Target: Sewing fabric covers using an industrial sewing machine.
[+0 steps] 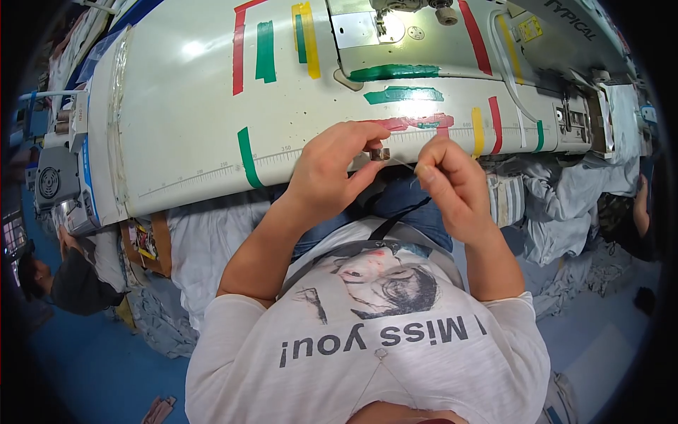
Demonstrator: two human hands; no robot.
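Over the front edge of the sewing table (183,106), my left hand (332,169) pinches a small metal bobbin case (380,153) between thumb and fingers. A thin pale thread (401,164) runs from it toward my right hand (452,184). The fingers of that hand are closed, with thumb and forefinger pinched on the thread. Both hands are apart, at about the same height, above my lap. Beyond them is the sewing machine (417,28), its needle area lit and its metal plate (357,32) in view.
Green, red and yellow tape strips and a printed ruler mark the tabletop. Pale fabric (565,205) is heaped at the right, with more cloth (212,247) below the table at left. A cardboard box (152,244) stands there. Another person (78,275) works at far left.
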